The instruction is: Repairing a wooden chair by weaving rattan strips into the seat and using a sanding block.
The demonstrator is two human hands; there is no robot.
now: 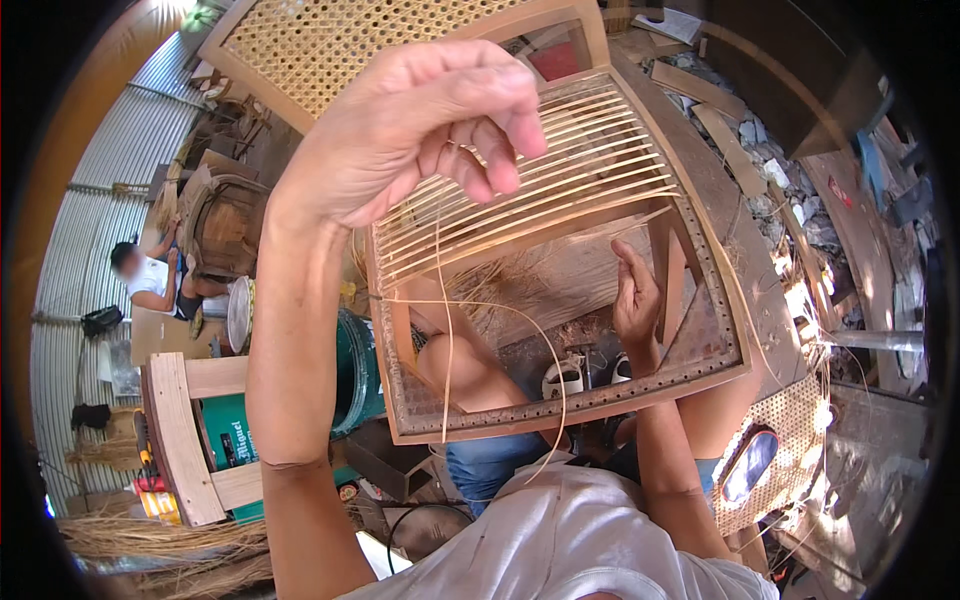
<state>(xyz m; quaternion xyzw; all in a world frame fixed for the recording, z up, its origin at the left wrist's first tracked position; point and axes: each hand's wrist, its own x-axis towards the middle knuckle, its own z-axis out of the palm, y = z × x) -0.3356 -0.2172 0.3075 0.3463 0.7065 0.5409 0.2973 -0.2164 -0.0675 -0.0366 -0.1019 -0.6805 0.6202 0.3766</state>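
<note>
A wooden chair seat frame (pixel 570 415) with small holes along its rim lies over my knees. Parallel pale cane strands (pixel 540 170) cross its far half; the near half is an open gap. My left hand (pixel 440 130) is raised above the far left part of the seat, fingers curled in. A loose cane strand (pixel 446 350) runs from beneath this hand down past the near rim, and the curled fingers seem closed on it, though the grip is partly hidden. Below the seat's level, my right hand (pixel 636 300) shows through the gap, fingers stretched upward near the right inner side.
The chair's woven cane backrest (pixel 310 45) rises beyond the seat. At left stand a green bucket (pixel 358 375) and a wooden frame (pixel 185 440). A cane panel (pixel 800 440) lies at right. Another person (pixel 160 285) sits far left. Boards and rubble (pixel 740 130) lie far right.
</note>
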